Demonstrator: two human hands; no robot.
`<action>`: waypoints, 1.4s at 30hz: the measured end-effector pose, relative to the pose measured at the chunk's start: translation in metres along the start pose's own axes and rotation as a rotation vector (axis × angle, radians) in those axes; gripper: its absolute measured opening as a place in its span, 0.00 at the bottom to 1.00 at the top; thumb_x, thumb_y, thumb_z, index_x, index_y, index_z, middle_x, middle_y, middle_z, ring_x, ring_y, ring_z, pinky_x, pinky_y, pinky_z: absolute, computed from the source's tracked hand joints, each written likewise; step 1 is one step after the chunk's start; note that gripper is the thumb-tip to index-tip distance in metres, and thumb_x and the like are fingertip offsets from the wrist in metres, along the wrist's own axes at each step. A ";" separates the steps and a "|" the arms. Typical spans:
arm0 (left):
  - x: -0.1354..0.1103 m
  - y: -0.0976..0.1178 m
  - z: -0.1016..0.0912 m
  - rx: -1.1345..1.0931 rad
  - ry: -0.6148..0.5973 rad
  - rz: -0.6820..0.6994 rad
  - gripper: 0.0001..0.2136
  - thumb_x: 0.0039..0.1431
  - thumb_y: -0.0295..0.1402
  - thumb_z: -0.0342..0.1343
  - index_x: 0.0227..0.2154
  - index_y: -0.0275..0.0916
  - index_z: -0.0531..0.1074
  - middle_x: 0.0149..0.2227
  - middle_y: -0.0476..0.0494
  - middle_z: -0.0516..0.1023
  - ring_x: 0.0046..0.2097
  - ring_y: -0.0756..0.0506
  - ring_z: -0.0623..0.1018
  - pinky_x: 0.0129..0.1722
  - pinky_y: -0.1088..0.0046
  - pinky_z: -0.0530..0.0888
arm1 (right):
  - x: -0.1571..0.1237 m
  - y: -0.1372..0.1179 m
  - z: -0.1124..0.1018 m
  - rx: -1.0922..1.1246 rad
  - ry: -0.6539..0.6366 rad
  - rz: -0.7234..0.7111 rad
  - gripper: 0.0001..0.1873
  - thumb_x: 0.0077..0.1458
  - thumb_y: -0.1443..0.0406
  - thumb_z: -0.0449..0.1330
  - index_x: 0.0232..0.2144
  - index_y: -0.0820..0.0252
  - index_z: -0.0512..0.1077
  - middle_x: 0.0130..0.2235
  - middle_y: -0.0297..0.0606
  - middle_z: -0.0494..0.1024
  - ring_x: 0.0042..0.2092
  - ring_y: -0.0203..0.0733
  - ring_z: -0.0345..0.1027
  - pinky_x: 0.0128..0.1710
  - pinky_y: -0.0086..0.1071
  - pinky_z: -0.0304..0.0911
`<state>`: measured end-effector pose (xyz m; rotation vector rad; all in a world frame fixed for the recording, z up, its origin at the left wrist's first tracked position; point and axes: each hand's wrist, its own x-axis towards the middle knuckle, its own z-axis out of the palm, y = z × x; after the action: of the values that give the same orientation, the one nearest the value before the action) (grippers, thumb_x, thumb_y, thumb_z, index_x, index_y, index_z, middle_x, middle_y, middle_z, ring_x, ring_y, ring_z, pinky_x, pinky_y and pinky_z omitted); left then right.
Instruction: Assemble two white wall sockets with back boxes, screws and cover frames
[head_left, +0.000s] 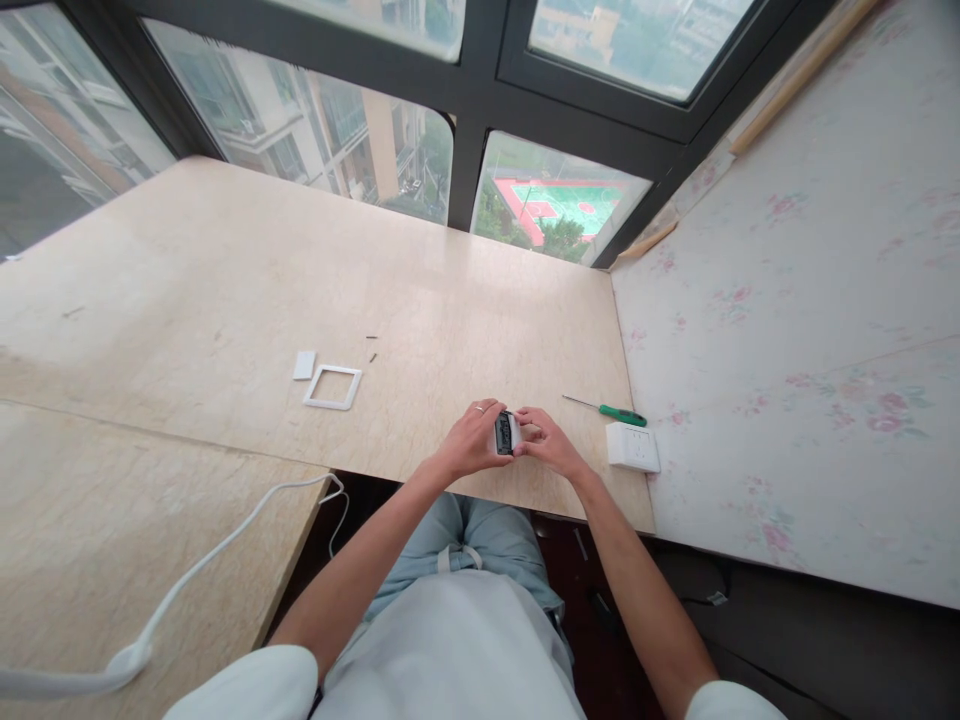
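Fingers (pixel 491 404) of the left hand (pixel 466 438) are curled round a small electrical module (pixel 504 434), thumb at its near end and fingertips at its far end, spread only as wide as the piece itself. It sits between the two hands, just right of the left palm and left of the right fingertips, its dark face showing and its long axis running roughly away from the body. Both hands touch it, the left wrapping more of it. The right hand (pixel 553 443) has its thumb and fingertips drawn together on the white side, seemingly in a light pinch; exact contact there is too small to tell.

Both hands are above the near edge of the marbled tabletop (pixel 465 310). At lower left, a white cord (pixel 217 555) crosses the adjoining surface. Right of the right hand stands a white socket box (pixel 631 447) near the papered wall (pixel 795 330), with a green-handled screwdriver (pixel 621 414) just beyond it, shaft pointing left. Well left of the hands lies a white square frame (pixel 332 404), a small white plate (pixel 304 365) just beside it. Slightly farther are two screws (pixel 373 357), then the dark-framed window (pixel 469 130).
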<state>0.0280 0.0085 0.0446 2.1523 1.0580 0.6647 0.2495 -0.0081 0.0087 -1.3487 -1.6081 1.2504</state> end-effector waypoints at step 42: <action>-0.006 -0.048 0.012 -0.092 -0.032 -0.078 0.49 0.41 0.46 0.70 0.64 0.41 0.52 0.65 0.29 0.60 0.67 0.34 0.60 0.66 0.49 0.53 | -0.007 0.018 0.016 -0.209 0.064 -0.157 0.49 0.47 0.51 0.70 0.66 0.48 0.54 0.67 0.46 0.58 0.68 0.55 0.50 0.65 0.53 0.51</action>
<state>0.0087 0.0220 0.0004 2.0260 1.0677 0.6284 0.2423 -0.0185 -0.0129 -1.3435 -1.8013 0.9590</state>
